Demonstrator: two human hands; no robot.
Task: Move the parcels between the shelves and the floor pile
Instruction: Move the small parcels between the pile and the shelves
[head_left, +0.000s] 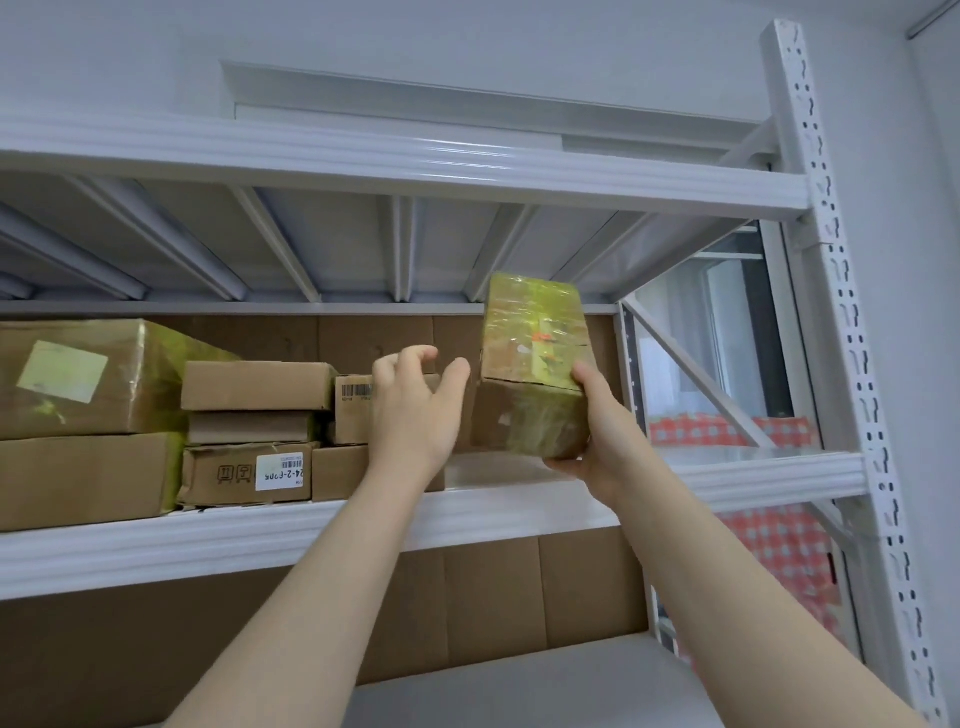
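The right hand (597, 441) grips a parcel (535, 364) wrapped in yellowish tape from below, thumb up its right edge, fingers curled under its bottom; the parcel stands tall and tilted, raised over the bare right end of the shelf (753, 475). The left hand (415, 405) is just beside the parcel's left face — fingers spread and loosely bent, holding nothing; behind it, stacked cardboard boxes (254, 431) fill the shelf's left part.

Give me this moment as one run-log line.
right hand: grips taped box, upright, at shelf | left hand: beside box, holds nothing | other boxes: stacked on shelf, left
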